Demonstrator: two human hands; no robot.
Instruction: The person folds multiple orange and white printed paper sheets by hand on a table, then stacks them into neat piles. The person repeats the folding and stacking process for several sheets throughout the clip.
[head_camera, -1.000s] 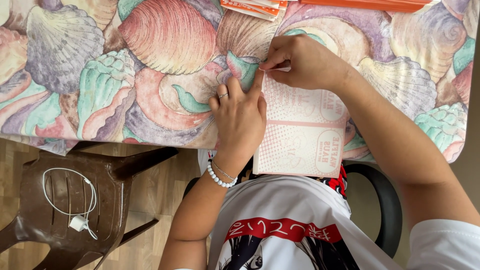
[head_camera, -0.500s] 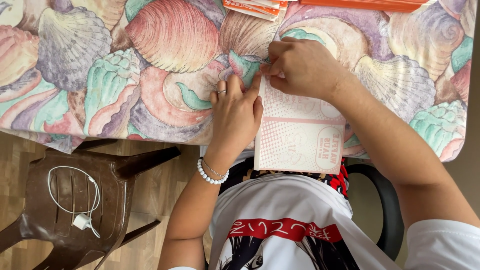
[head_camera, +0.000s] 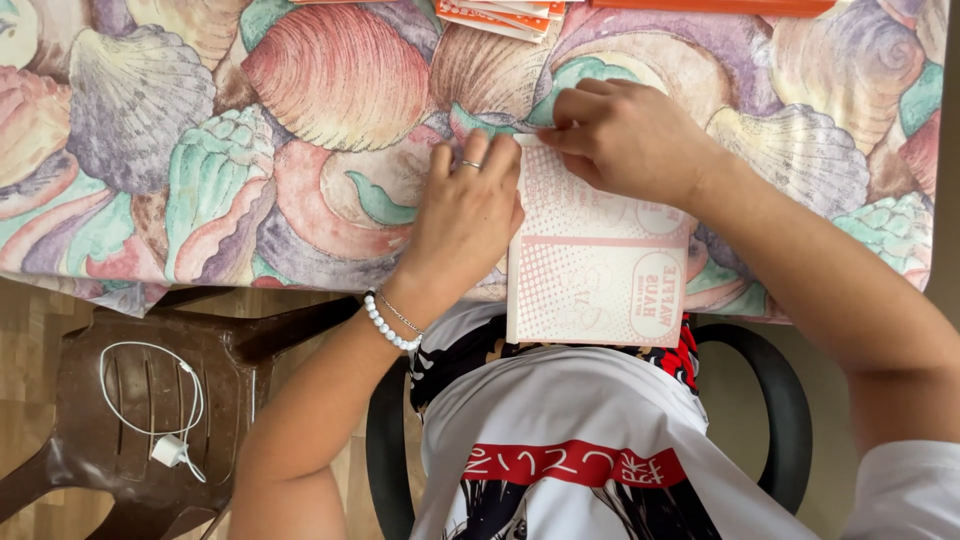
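Two hands are being pressed onto a pale pink printed paper sheet (head_camera: 598, 262), which is lying on the shell-patterned tablecloth (head_camera: 200, 150) with its near edge hanging over the table rim. The left hand (head_camera: 468, 215) is being laid flat, fingers extended, along the sheet's left edge. The sheet's far edge is being pinched under the curled fingers of the right hand (head_camera: 625, 140). Beyond those fingertips, orange-and-white cards (head_camera: 500, 15) are lying.
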